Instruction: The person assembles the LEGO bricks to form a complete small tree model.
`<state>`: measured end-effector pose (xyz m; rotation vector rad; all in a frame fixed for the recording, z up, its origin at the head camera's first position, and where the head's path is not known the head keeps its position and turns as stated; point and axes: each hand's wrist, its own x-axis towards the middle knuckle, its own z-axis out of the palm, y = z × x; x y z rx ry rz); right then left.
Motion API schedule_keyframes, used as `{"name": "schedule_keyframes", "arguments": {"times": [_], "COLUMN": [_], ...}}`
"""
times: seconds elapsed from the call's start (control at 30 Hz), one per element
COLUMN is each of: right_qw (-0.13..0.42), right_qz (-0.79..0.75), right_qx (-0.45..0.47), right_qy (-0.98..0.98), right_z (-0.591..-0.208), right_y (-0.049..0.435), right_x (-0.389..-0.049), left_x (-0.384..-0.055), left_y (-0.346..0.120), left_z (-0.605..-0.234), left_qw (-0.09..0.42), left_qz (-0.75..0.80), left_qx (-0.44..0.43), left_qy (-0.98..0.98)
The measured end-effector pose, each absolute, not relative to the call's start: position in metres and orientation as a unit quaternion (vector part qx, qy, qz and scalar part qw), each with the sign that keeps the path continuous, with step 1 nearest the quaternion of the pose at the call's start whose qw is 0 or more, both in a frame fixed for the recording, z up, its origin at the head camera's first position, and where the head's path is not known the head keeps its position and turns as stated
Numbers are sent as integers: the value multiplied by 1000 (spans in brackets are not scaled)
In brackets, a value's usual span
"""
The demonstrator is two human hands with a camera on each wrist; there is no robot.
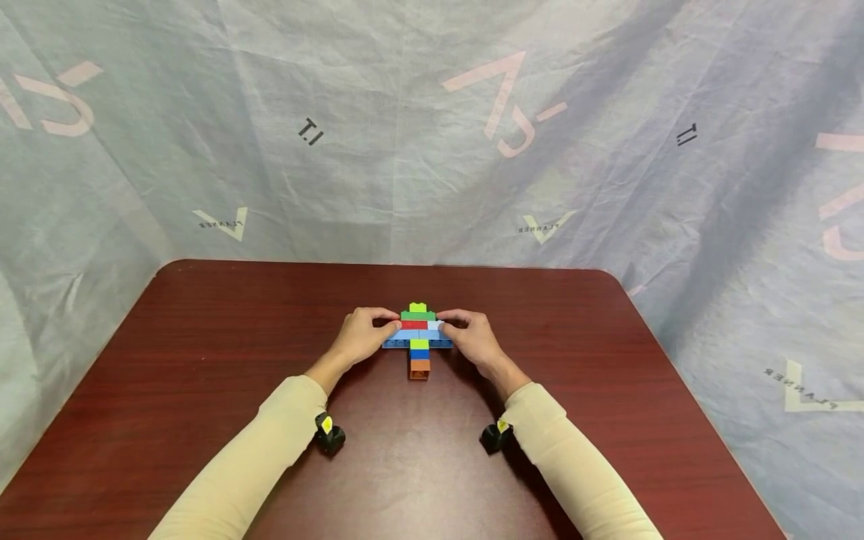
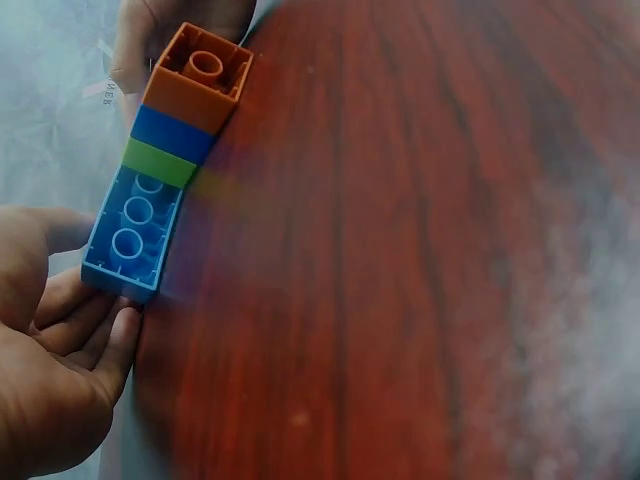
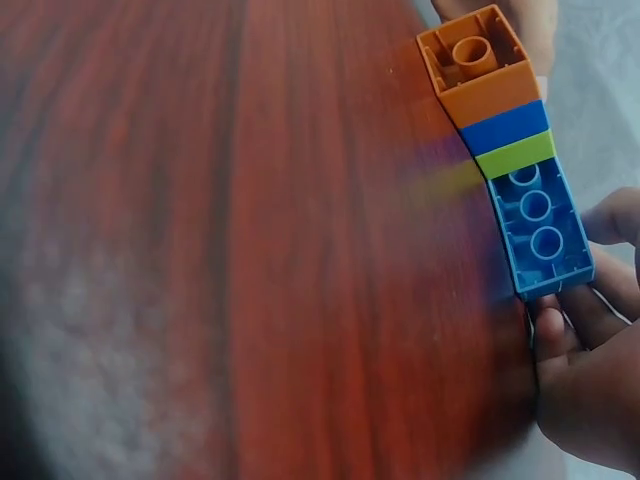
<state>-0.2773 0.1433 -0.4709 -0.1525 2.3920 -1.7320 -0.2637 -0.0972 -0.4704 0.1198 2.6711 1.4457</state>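
Note:
A toy-brick model [image 1: 407,334] lies at the middle of the table between my hands. It has a narrow stem of orange, blue and lime bricks towards me, then wide blue, red and white rows, and green and lime at the far end. My left hand [image 1: 359,334] grips its left side with thumb and fingers. On the right side, my right hand [image 1: 478,342] holds it the same way, thumb by the white brick. Both wrist views show the hollow underside of the orange brick [image 2: 188,97] and the blue brick [image 3: 537,225] facing me. Fingers behind the model are partly hidden.
The dark red wooden table [image 1: 236,322] has rounded far corners. A grey printed cloth [image 1: 398,150] hangs behind it and along the sides. A small black device [image 1: 330,436] sits on the left wrist, and another black device [image 1: 495,438] on the right.

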Motion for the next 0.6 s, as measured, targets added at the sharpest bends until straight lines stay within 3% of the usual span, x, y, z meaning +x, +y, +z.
{"name": "schedule_keyframes", "arguments": {"times": [0.6], "right_qw": [87], "right_qz": [-557], "right_qx": [-61], "right_qy": [824], "right_z": [-472], "right_y": [143], "right_x": [-280], "left_x": [-265], "left_y": [-98], "left_z": [-469], "left_qw": [35], "left_qz": [453], "left_qx": [69], "left_qy": [888]}}
